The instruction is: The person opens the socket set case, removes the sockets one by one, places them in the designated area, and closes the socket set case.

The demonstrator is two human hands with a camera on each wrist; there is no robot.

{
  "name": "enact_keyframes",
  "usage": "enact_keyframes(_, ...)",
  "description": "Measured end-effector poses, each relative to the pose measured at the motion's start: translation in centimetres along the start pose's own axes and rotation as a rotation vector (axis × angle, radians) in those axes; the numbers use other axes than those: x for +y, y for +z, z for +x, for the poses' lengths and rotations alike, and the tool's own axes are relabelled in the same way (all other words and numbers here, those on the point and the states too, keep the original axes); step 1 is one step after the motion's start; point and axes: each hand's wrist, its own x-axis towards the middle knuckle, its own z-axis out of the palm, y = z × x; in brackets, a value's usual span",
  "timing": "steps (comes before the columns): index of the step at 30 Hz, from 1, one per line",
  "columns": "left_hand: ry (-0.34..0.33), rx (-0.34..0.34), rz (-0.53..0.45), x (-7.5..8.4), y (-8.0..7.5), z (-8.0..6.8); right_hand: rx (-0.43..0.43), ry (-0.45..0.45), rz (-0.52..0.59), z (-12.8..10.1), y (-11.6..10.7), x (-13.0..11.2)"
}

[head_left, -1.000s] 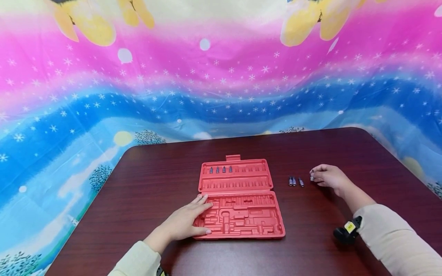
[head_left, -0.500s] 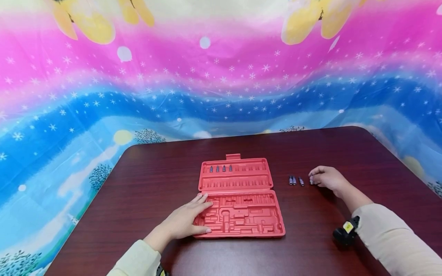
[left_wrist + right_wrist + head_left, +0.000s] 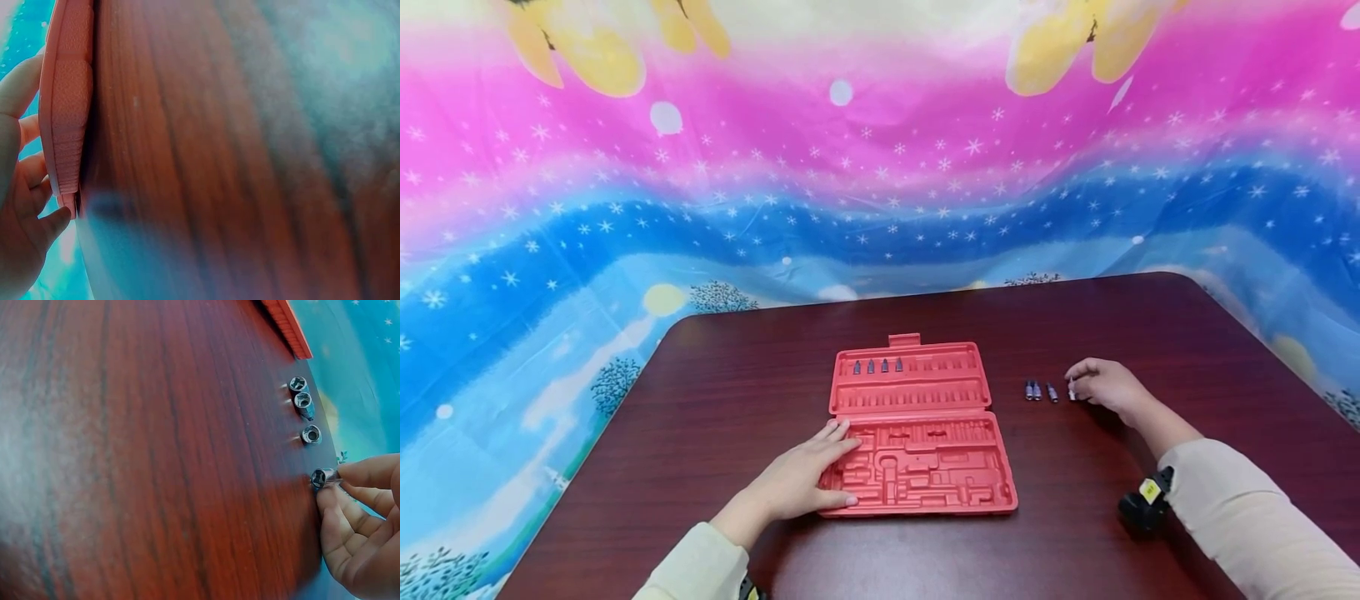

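Note:
In the head view, my left hand (image 3: 797, 482) rests on the left side of an open red plastic tool case (image 3: 1006, 467), fingers straight over its edge. The left wrist view has those fingers along the case's side wall (image 3: 70, 100). To the right of the case, my right hand (image 3: 1108, 390) pinches a small silver bit socket (image 3: 324, 477) between thumb and fingers, its square drive hole facing the right wrist camera. Beside it on the table lie a single bit socket (image 3: 311, 434) and a pair of bit sockets (image 3: 303, 401) side by side.
Several dark bits (image 3: 871, 367) stand in the left part of the lid's upper row. The case's moulded slots (image 3: 925, 462) show bare red plastic. Under everything is a dark wooden table (image 3: 760, 367), with a patterned cloth (image 3: 880, 167) hanging behind its far edge.
My right hand has moved slightly left with the bit socket, closer to the others, and the socket has come a little lower. The left hand stays on the case.

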Motion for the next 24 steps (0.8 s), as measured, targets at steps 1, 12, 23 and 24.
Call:
enact_keyframes(1, 0.001, 0.002, 0.002, -0.01, -0.02, -0.01, 0.0, 0.002, -0.007, 0.07, 0.0, 0.03)
enact_keyframes(12, 0.002, 0.002, -0.007, -0.09, 0.07, -0.04, 0.024, 0.006, -0.087, 0.49, 0.29, 0.06)
enact_keyframes(23, 0.01, 0.011, 0.0, -0.16, 0.01, -0.07, 0.062, 0.003, -0.125, 0.43, 0.56, 0.01)
enact_keyframes(24, 0.011, 0.012, 0.001, -0.16, 0.0, -0.06, 0.062, 0.003, -0.123, 0.46, 0.55, 0.04)
